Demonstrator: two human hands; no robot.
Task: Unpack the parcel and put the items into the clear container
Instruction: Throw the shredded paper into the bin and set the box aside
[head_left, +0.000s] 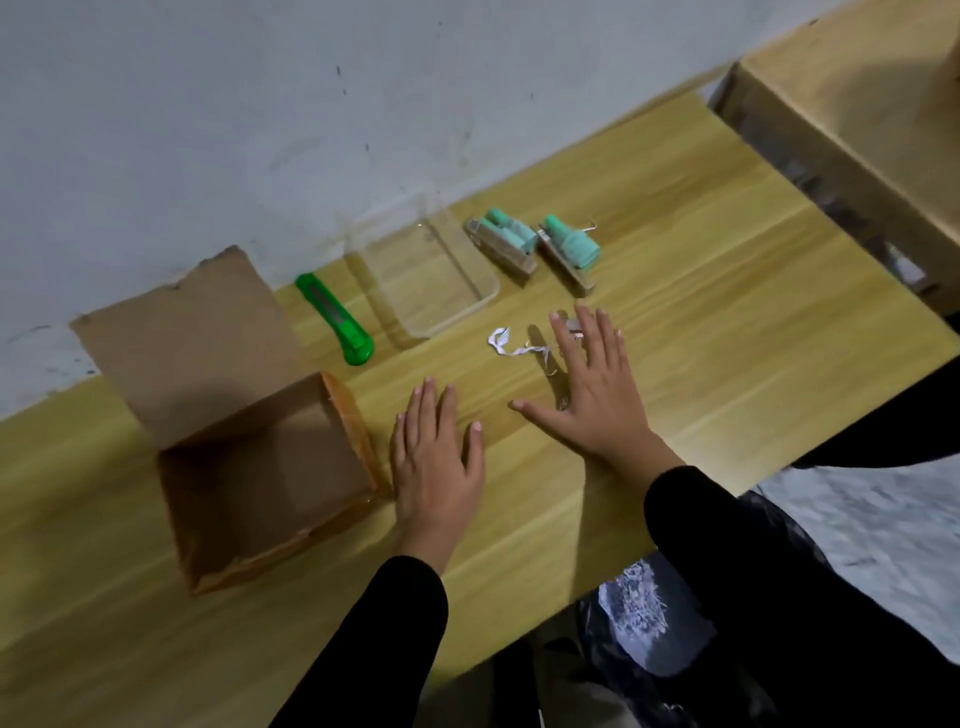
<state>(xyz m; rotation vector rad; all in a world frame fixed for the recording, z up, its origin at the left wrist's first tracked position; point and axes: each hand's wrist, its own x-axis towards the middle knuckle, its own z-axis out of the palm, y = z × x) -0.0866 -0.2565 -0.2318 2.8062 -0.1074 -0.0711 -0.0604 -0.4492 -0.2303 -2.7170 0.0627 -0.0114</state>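
An open brown cardboard parcel (260, 467) stands at the left of the wooden table, flap up, and looks empty inside. The clear container (431, 280) sits near the wall with nothing in it. Right of it lie two teal items in packaging (506, 241) (569, 252). My left hand (436, 462) lies flat on the table beside the parcel, fingers apart. My right hand (597, 389) hovers flat over the table, fingers spread, above a small clear item and a white string tag (511, 347).
A green utility knife (335, 319) lies between the parcel and the container. A large cardboard box (852, 119) stands at the far right on the table (727, 312). The table edge runs close to my body; a grey wall lies behind.
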